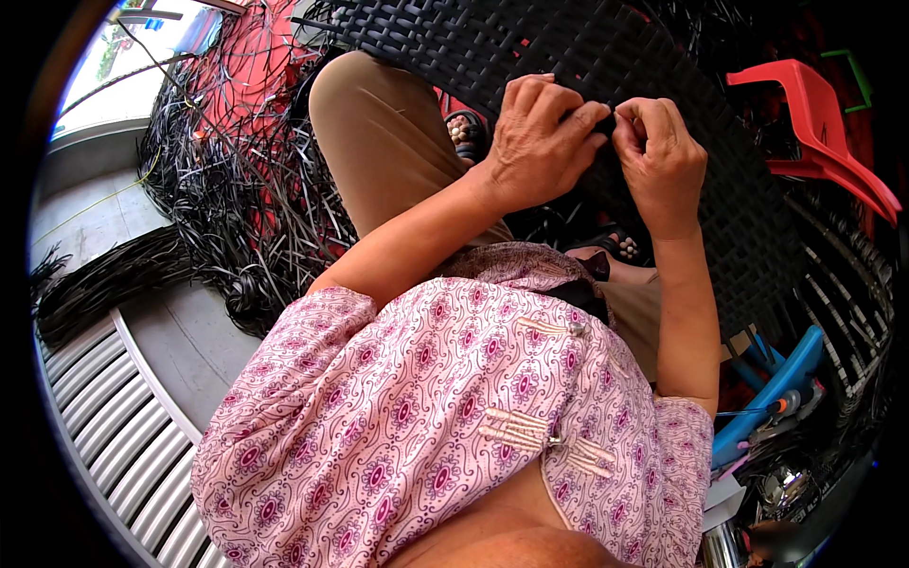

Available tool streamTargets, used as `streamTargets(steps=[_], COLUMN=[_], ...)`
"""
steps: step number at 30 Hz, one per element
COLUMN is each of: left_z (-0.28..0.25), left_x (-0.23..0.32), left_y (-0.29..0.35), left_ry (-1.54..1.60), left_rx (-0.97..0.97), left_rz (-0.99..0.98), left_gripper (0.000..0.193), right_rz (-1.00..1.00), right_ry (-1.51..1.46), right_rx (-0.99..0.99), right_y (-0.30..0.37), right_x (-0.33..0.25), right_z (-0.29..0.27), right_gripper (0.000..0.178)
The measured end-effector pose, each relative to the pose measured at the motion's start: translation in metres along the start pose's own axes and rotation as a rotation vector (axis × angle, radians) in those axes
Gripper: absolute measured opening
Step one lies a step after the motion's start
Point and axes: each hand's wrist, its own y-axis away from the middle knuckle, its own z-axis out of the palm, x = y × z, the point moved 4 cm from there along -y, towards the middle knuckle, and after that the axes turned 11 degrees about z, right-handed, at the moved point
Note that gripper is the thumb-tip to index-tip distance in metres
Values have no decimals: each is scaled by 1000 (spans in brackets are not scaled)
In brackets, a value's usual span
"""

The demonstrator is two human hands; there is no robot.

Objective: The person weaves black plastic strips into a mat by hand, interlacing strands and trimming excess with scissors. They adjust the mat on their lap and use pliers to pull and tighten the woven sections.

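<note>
The black woven panel (pixel 606 64) slants lengthwise, upper left to lower right.

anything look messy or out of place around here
Loose black strips sprawl in a tangled heap over the red surface at the person's left, untidy beside the evenly woven black panel. No clear damage shows.

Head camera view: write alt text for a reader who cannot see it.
A person's left hand and right hand are close together, both curled, over a black woven panel; whether they hold anything is unclear. Black strips lie heaped on the left, and a red plastic chair shows at upper right.
</note>
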Motion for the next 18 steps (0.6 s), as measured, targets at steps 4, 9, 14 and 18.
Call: streamTargets(steps=[4,9,14,18], left_z=[-17,-15,-7,-10], left_x=[-8,-18,-18,-13], left_y=[-7,-16,-8,-9], left_ry=[-145,-90,-112,-106], left_rx=[-105,-181,-135,-102], left_rz=[1,85,81,47], left_gripper=[35,28,29,32], right_rz=[14,17,5,-14], right_ry=[-3,5,-4,30], right_rx=[49,59,67,74], right_y=[1,6,8,8], right_x=[1,-1,-2,-3], right_z=[0,0,1,1], right_gripper=[21,21,22,21])
